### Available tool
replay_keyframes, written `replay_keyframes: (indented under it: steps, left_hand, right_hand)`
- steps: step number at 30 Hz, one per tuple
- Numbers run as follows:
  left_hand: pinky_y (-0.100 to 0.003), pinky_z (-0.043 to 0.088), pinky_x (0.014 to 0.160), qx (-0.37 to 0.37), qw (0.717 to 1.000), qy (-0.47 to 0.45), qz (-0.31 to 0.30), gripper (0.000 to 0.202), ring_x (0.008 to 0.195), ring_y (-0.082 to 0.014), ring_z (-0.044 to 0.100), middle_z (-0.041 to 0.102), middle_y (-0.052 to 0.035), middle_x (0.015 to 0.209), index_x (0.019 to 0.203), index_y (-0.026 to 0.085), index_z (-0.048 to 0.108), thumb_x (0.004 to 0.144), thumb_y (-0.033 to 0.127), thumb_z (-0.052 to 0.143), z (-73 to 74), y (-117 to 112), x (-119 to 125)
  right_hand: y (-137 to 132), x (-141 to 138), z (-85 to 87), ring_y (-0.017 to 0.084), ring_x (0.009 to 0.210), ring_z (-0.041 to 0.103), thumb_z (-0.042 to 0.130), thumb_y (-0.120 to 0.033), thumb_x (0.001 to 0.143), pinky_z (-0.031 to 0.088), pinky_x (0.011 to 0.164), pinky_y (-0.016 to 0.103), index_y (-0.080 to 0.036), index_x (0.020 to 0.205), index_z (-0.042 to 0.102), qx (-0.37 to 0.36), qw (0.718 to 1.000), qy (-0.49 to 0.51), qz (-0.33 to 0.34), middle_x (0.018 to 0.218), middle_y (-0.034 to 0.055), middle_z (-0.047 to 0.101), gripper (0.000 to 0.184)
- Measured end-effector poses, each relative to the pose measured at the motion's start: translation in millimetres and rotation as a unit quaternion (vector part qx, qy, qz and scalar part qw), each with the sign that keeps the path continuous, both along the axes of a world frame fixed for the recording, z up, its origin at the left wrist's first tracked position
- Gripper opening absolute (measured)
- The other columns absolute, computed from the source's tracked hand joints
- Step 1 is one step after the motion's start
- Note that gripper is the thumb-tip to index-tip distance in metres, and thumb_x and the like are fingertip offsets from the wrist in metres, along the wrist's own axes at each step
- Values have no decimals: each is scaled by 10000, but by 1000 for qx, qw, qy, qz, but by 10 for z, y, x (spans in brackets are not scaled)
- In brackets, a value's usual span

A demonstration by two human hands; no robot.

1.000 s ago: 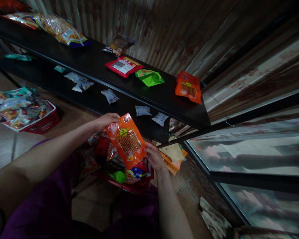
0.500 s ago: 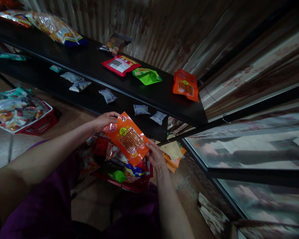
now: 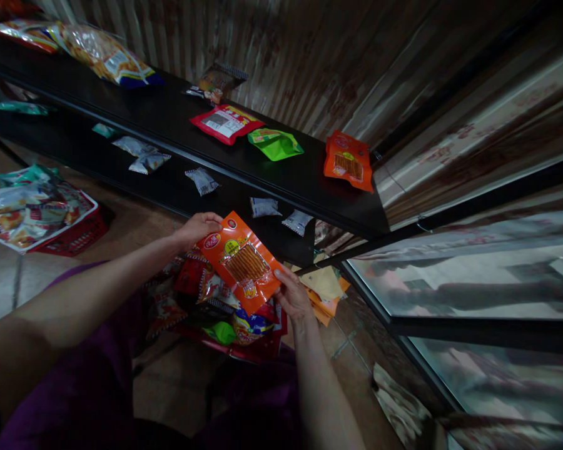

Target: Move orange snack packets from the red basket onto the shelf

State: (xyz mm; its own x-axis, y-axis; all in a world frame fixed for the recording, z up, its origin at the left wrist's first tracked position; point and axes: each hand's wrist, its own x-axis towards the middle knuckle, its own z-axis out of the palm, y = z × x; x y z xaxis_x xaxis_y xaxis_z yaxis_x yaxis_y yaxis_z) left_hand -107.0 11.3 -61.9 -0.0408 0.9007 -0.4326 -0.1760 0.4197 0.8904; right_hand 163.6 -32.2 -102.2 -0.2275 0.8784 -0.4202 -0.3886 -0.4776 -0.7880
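An orange snack packet (image 3: 244, 262) with a clear window showing brown sticks is held flat between both hands. My left hand (image 3: 197, 230) grips its upper left edge, and my right hand (image 3: 291, 292) pinches its lower right edge. Below it, a red basket (image 3: 244, 353) full of snack bags sits in front of me, partly hidden by the packet. A green packet (image 3: 223, 332) and a blue bag (image 3: 252, 326) show among its contents. On the upper shelf at the right lies a similar orange packet (image 3: 348, 161).
The black upper shelf (image 3: 291, 175) also bears a red packet (image 3: 226, 123), a green pouch (image 3: 276, 144) and larger bags. Small wrapped snacks (image 3: 202, 181) lie along the lower shelf. Another red basket (image 3: 75, 231) of snacks stands at left. Black-framed glass (image 3: 450, 287) and papers (image 3: 326, 287) are on the right.
The orange packet has tilted slightly in my hands, so glare on its window has lessened. Both hands keep their hold in nearly the same place.
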Motion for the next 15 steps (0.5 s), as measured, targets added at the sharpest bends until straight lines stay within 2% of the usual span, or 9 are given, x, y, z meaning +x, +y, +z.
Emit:
replay_keyframes:
  steps: [5,8,10,13,15]
  left_hand:
    - [-210,432,505,8,1000,14,-2,91,486,-96,565,647,10,633,778,160,605,724,94,637,-48,-4,22]
    - [-207,422,502,23,999,34,-11,91,495,-93,557,642,2,638,794,159,603,721,121,642,-163,27,21]
    - [-226,460,555,46,997,56,-16,144,559,-109,591,658,-9,691,838,159,606,706,156,664,-273,61,16]
    - [-303,522,747,110,986,123,-19,395,839,-182,664,693,-76,981,1054,155,606,676,226,697,-434,101,18]
    - [-365,493,905,142,969,198,-34,628,1072,-247,620,619,-135,1230,1250,148,538,659,265,714,-505,98,45]
  right_hand:
    - [-19,-15,22,117,581,659,867,-256,559,557,581,204,-191,851,751,11,1000,-3,-1,729,-3,755,321]
    - [-17,-28,9,115,571,646,867,-247,545,540,559,206,-192,832,747,13,1000,1,-9,717,-9,748,316]
    - [-12,-37,-7,97,537,616,864,-242,543,510,519,190,-195,822,742,18,1000,6,-19,676,-25,730,308]
    - [-8,-58,-33,64,454,537,843,-255,582,451,452,170,-192,822,736,33,999,7,-24,601,-47,683,270]
    - [-10,-77,-48,56,439,513,833,-270,603,438,442,168,-190,824,735,41,999,7,-17,592,-49,670,254]
